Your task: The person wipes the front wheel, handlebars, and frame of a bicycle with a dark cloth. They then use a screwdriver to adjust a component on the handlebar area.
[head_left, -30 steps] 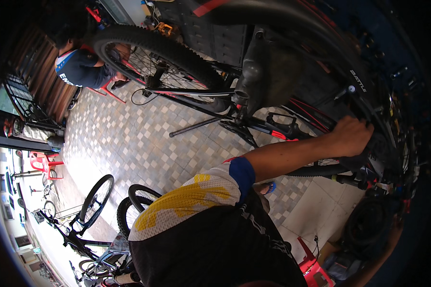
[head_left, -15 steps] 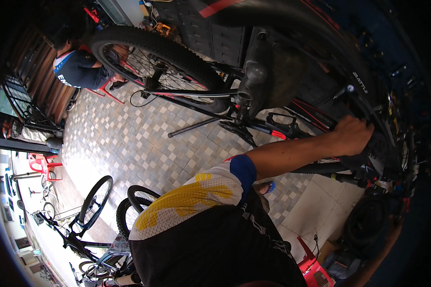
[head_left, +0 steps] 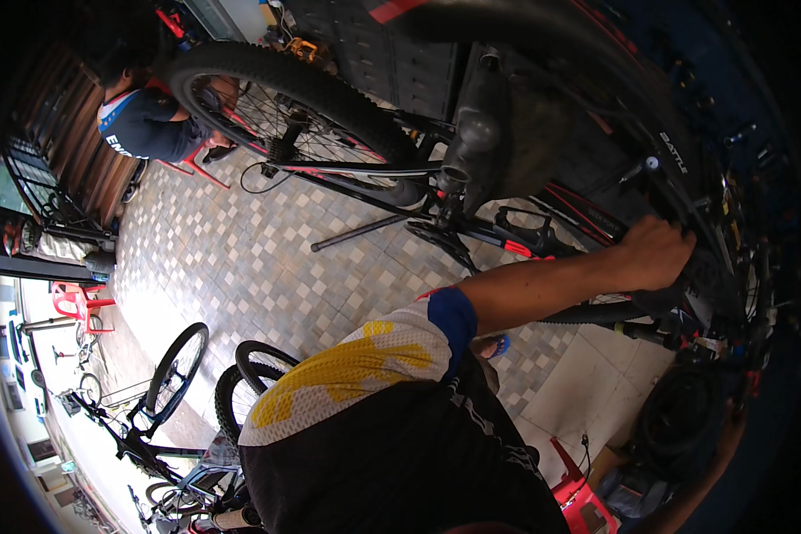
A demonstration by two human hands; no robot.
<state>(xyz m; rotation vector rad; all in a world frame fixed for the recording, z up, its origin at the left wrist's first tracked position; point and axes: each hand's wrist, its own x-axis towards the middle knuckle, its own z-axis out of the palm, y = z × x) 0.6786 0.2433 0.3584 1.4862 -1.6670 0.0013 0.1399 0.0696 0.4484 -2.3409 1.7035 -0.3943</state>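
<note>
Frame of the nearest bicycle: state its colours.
The frame is mostly black with red accents, best seen in the head view.

Strong daylight comes from the lower left, bleaching the ground (head_left: pixel 147 307) there almost white and fading across the tiled floor (head_left: pixel 267 240). Against it, the bicycle (head_left: pixel 454 178) reads mostly dark. The far right is murky, the right hand (head_left: pixel 737 416) dim and soft. Fisheye distortion curves the rim, which falls to black.
</note>
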